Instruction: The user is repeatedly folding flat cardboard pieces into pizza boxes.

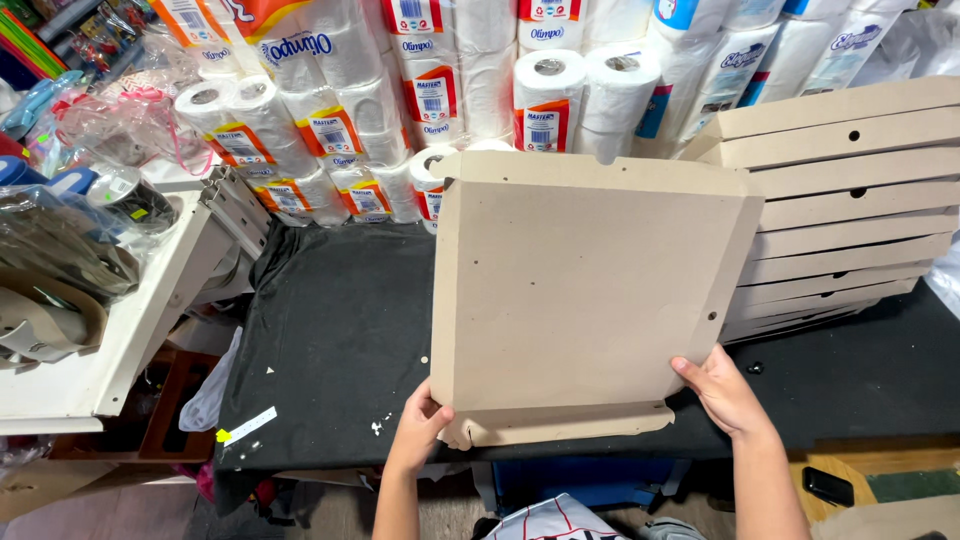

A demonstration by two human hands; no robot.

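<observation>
Flat cardboard blank [590, 290] is held upright over black surface [340, 330], left hand [420, 425] & right hand [725, 390] each w/ grip closed on bottom corners. Bottom flap [560, 425] is best creased squarely, w/ corners kept level.

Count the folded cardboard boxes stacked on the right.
About 8 folded boxes in one stack on the black table, right of the flat cardboard sheet held by both hands; the lowest ones are thin and partly hidden, so the count may be off.
</observation>
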